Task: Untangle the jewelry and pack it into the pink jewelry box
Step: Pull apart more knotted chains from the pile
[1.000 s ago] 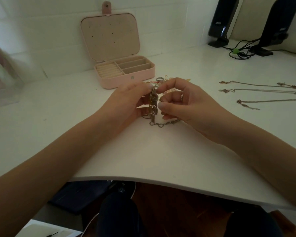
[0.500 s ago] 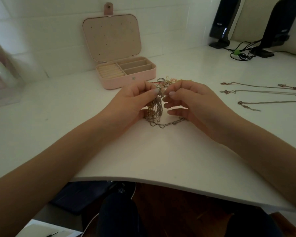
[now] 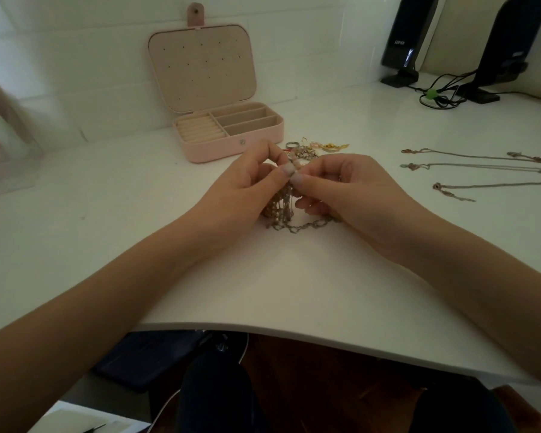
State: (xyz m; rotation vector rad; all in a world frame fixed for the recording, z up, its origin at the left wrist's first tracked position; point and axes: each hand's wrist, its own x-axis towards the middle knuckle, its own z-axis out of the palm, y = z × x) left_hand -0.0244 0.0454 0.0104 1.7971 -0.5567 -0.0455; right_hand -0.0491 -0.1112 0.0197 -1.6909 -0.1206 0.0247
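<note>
jewelry tangle (image 3: 283,203): i've shifted both pinches up to its top, left hand (image 3: 250,185) and right hand (image 3: 341,185) nearly touching. still knotted; pink jewelry box (image 3: 231,132) unfilled.

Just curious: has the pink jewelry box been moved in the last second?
No. The pink jewelry box sits open against the same wall tiles; only the camera shifted slightly.

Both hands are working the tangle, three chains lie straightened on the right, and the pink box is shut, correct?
Not quite: the pink box is open, its lid up against the wall, as the head view shows. The rest holds: left hand and right hand pinch the tangle, and three chains lie straightened on the right.
</note>
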